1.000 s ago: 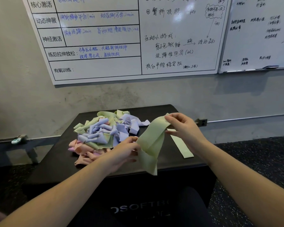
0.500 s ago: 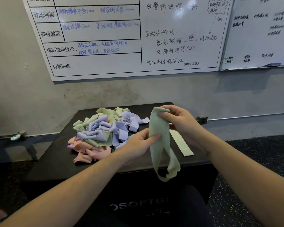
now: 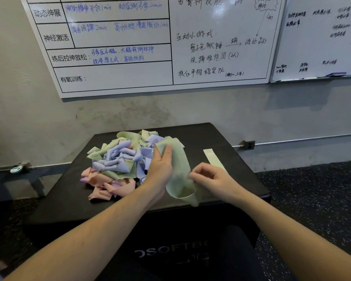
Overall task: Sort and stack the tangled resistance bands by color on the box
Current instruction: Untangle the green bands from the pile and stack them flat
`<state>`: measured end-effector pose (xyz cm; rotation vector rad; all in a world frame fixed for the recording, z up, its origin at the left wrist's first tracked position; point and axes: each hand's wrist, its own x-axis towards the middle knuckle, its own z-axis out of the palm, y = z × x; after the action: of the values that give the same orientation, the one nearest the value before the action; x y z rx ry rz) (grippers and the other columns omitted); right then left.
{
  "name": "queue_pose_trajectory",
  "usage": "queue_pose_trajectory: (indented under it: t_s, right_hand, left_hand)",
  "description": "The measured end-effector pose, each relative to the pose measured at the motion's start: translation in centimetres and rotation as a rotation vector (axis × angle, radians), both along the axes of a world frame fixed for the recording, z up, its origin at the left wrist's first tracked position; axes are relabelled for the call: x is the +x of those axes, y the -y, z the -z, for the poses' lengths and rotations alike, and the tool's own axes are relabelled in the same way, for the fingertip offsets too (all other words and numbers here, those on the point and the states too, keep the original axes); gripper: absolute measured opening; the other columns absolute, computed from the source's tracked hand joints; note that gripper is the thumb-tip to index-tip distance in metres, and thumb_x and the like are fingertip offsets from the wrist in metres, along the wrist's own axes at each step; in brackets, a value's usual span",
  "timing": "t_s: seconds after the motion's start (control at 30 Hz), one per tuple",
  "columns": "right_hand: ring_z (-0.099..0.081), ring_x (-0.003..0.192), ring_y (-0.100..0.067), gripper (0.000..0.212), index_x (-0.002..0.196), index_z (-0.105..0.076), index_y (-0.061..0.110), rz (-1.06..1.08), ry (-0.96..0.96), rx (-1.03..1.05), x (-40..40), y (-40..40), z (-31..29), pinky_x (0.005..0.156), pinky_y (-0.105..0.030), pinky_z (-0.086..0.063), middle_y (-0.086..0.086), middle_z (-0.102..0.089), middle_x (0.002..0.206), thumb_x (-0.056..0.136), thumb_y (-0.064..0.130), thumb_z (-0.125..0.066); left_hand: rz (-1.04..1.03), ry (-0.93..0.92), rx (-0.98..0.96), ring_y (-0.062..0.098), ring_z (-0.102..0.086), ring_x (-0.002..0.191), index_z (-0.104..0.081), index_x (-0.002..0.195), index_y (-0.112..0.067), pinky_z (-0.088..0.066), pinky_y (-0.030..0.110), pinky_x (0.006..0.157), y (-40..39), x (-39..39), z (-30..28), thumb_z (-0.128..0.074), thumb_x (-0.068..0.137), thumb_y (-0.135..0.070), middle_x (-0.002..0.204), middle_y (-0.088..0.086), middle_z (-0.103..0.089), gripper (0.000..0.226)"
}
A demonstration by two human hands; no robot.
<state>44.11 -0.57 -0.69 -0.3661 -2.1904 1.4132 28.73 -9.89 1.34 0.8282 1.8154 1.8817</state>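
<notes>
Frame center: left hand grips green band, right hand pinches its edge; tangled pile left on box, flat green band right.

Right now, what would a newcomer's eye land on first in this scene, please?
Probably the tangled pile of green, purple and pink bands on the left of the black box. Next, the green band held between left hand and right hand, with one flat green band lying right.
</notes>
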Motion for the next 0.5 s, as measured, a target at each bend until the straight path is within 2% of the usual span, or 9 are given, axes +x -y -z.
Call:
queue_pose_trajectory:
  t_s: [0.07, 0.13, 0.23, 0.3, 0.37, 0.43, 0.5]
  right_hand:
    - [-0.064, 0.085, -0.001, 0.012, 0.095, -0.069, 0.023, -0.071, 0.103, 0.094, 0.4, 0.3, 0.5, 0.083, -0.018, -0.049, 0.012, -0.072, 0.093, 0.088, 0.03, -0.077]
    - [-0.063, 0.102, -0.001, 0.029, 0.104, -0.066, 0.031, -0.09, 0.189, 0.235, 0.6, 0.2, 0.9, 0.095, -0.017, -0.046, 0.013, -0.07, 0.106, 0.082, 0.033, -0.084]
    - [-0.061, 0.105, -0.004, 0.033, 0.099, -0.062, 0.035, -0.099, 0.205, 0.39, 0.6, -0.2, 1.1, 0.098, -0.021, -0.046, 0.016, -0.065, 0.105, 0.078, 0.027, -0.086]
    - [-0.063, 0.092, -0.006, 0.03, 0.086, -0.06, 0.036, -0.07, 0.14, 0.354, 0.6, -0.6, 1.4, 0.092, -0.027, -0.052, 0.014, -0.062, 0.094, 0.078, 0.021, -0.085]
    - [-0.06, 0.076, -0.005, 0.03, 0.077, -0.059, 0.029, 0.006, 0.061, 0.269, 0.6, -0.7, 1.4, 0.076, -0.023, -0.052, 0.012, -0.061, 0.085, 0.079, 0.014, -0.084]
    - [-0.056, 0.064, -0.002, 0.031, 0.073, -0.057, 0.022, 0.11, -0.018, 0.221, 0.6, -0.5, 1.3, 0.063, -0.018, -0.046, 0.011, -0.061, 0.075, 0.082, 0.006, -0.081]
    - [-0.053, 0.053, -0.005, 0.029, 0.073, -0.053, 0.015, 0.197, -0.09, 0.167, 0.5, -0.1, 1.0, 0.053, -0.017, -0.045, 0.005, -0.059, 0.066, 0.084, 0.001, -0.076]
  left_hand:
    - [-0.041, -0.006, -0.005, 0.01, -0.052, 0.101, -0.04, 0.144, -0.029, -0.041, 0.03, 0.091, -0.1, -0.2, 0.0, -0.037, 0.108, -0.046, 0.125, -0.002, -0.056, 0.039]
    - [-0.094, 0.01, -0.017, 0.017, -0.055, 0.108, -0.039, 0.142, -0.029, -0.047, 0.034, 0.093, -0.4, -0.5, 0.0, -0.037, 0.107, -0.048, 0.13, 0.002, -0.054, 0.039]
    - [-0.152, 0.081, -0.026, 0.028, -0.056, 0.118, -0.04, 0.122, -0.051, -0.051, 0.05, 0.1, -0.4, -1.0, -0.2, -0.04, 0.098, -0.06, 0.131, 0.001, -0.051, 0.026]
    - [-0.18, 0.085, -0.069, 0.029, -0.057, 0.119, -0.039, 0.115, -0.058, -0.051, 0.053, 0.099, -0.4, -1.5, -0.1, -0.039, 0.086, -0.068, 0.128, -0.002, -0.052, 0.03]
    - [-0.195, 0.117, -0.065, 0.026, -0.06, 0.115, -0.042, 0.114, -0.061, -0.052, 0.052, 0.099, -0.5, -2.2, 0.4, -0.04, 0.084, -0.068, 0.127, -0.002, -0.056, 0.031]
    - [-0.206, 0.14, -0.063, 0.029, -0.063, 0.114, -0.04, 0.097, -0.073, -0.054, 0.056, 0.094, -1.0, -3.0, 1.7, -0.04, 0.074, -0.073, 0.127, -0.003, -0.059, 0.023]
    - [-0.205, 0.139, -0.04, 0.031, -0.064, 0.116, -0.04, 0.102, -0.073, -0.053, 0.059, 0.094, -2.1, -4.2, 3.9, -0.042, 0.073, -0.075, 0.129, -0.005, -0.06, 0.029]
